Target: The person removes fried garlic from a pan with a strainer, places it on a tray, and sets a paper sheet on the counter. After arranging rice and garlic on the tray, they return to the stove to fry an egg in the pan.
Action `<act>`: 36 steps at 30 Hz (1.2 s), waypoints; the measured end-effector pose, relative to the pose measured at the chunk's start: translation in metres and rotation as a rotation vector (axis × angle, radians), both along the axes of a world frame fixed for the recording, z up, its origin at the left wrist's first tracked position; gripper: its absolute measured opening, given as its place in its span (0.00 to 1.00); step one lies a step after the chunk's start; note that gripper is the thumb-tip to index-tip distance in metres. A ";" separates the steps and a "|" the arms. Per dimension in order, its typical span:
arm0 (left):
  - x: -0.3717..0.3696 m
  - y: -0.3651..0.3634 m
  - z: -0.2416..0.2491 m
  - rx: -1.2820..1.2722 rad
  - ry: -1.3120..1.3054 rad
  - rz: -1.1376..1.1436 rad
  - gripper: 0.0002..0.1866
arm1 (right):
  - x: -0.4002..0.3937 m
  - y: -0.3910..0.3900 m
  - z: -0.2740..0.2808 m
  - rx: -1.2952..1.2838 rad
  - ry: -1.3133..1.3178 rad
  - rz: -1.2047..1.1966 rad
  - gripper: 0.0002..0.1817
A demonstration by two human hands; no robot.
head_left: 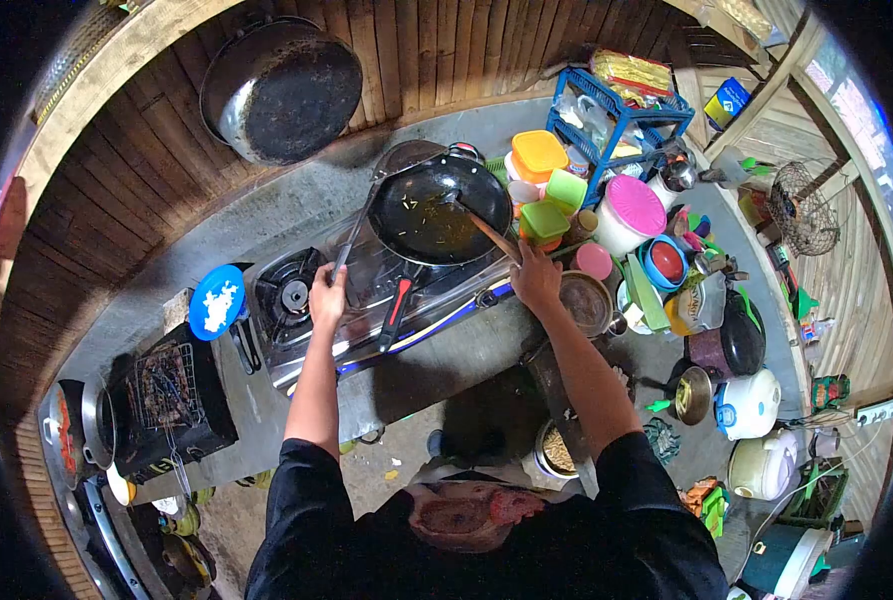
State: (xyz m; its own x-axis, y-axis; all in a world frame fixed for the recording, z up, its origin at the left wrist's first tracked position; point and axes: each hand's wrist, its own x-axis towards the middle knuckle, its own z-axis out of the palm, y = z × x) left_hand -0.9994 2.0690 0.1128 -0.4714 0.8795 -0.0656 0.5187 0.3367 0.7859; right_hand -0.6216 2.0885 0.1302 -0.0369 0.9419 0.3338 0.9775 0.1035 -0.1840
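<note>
A black wok (436,225) with a black and red handle sits on the stove (366,290), with oil and a few small pale bits in it. My left hand (328,297) is closed round the end of a long dark metal utensil (354,235), whose far end reaches the wok's left rim. Closed round a wooden-handled spatula (486,231), my right hand (536,277) is near the wok's right edge. The spatula's metal end rests inside the wok. Left of the wok is a bare burner (294,294).
A blue plate (216,302) with white food and a black grill (164,393) stand at the left. Plastic tubs (634,207), a blue rack (618,135) and bowls (666,262) crowd the right. A large pan (291,95) hangs on the wall.
</note>
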 end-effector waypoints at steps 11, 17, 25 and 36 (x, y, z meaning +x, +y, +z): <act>0.003 -0.010 0.014 0.146 0.205 -0.010 0.30 | 0.004 -0.004 0.000 0.200 -0.045 0.004 0.30; 0.021 -0.049 0.045 0.445 0.294 0.051 0.25 | -0.006 -0.047 0.034 0.367 0.169 0.097 0.25; 0.083 -0.192 0.047 0.634 0.175 -0.278 0.08 | -0.006 -0.199 0.000 0.230 0.401 0.128 0.15; 0.125 -0.280 -0.085 -0.096 -0.163 -0.776 0.11 | 0.050 -0.349 -0.110 -0.141 0.485 -0.155 0.08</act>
State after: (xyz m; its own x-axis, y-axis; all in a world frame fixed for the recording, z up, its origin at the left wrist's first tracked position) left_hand -0.8747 1.7895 0.0280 0.2950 0.9397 -0.1728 0.5135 -0.0034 0.8581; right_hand -0.5714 1.7391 0.0201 0.2336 0.9610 0.1480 0.7787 -0.0937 -0.6204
